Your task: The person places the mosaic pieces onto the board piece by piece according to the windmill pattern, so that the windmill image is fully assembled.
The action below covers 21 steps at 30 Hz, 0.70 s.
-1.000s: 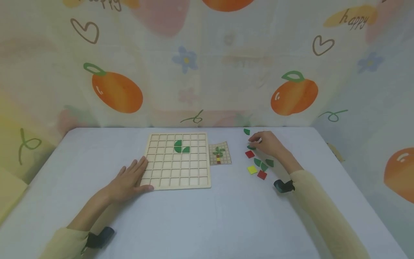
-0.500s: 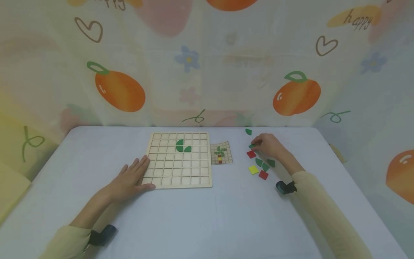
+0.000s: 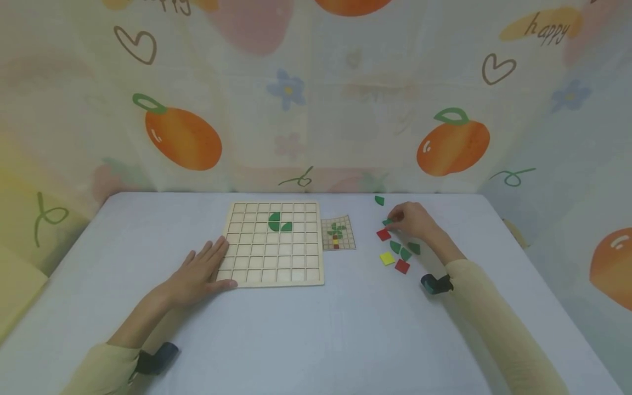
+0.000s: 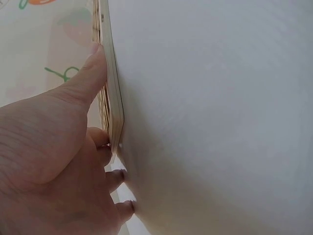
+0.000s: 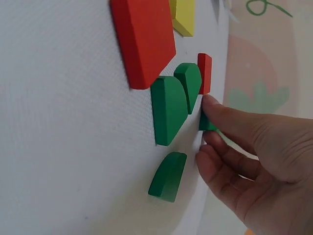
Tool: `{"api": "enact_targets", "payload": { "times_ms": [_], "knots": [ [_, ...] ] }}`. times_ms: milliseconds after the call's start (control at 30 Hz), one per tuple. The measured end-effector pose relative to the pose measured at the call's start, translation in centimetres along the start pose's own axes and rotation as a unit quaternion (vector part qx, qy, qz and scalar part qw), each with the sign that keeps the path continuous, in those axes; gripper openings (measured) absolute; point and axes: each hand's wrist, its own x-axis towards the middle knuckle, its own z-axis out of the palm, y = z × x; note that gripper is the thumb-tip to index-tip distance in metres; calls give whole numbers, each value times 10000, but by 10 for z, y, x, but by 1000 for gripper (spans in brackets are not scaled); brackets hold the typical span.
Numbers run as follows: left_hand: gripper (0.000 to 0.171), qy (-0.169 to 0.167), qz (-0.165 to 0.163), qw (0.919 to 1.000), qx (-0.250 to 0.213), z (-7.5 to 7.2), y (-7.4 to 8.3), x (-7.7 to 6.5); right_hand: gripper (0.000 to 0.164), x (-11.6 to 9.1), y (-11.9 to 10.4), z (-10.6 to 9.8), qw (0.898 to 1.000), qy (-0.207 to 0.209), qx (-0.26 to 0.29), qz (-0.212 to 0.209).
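Observation:
My left hand lies with straight fingers along the left edge of a wooden grid board. In the left wrist view, its thumb rests on the board's rim. Green tiles are set in the upper part of the grid. At the right, my right hand pinches a green quarter-round tile between thumb and fingers, low at the table. That green tile is partly hidden by the thumb in the right wrist view. A red square tile lies just in front of it.
A small pattern card lies against the board's right side. Near my right hand lie a yellow square, another red square and loose green tiles. One green tile sits farther back.
My right hand has come down to the green tile, and its thumb and fingers have closed on it. The left hand stays on the board's edge. The head view has shifted slightly.

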Motion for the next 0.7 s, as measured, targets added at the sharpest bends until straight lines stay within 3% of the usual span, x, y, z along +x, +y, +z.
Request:
{"api": "enact_targets", "payload": {
  "times_ms": [300, 567, 700],
  "knots": [
    [102, 23, 40, 10000, -32, 0, 1, 0, 16, -3, 5, 1, 9987, -120, 328, -381],
    [101, 10, 6, 10000, -68, 1, -1, 0, 20, -7, -1, -4, 9985, 57, 413, -352],
    [102, -10, -47, 10000, -54, 0, 0, 0, 23, -6, -1, -7, 9975, 44, 458, -542]
  ]
}}
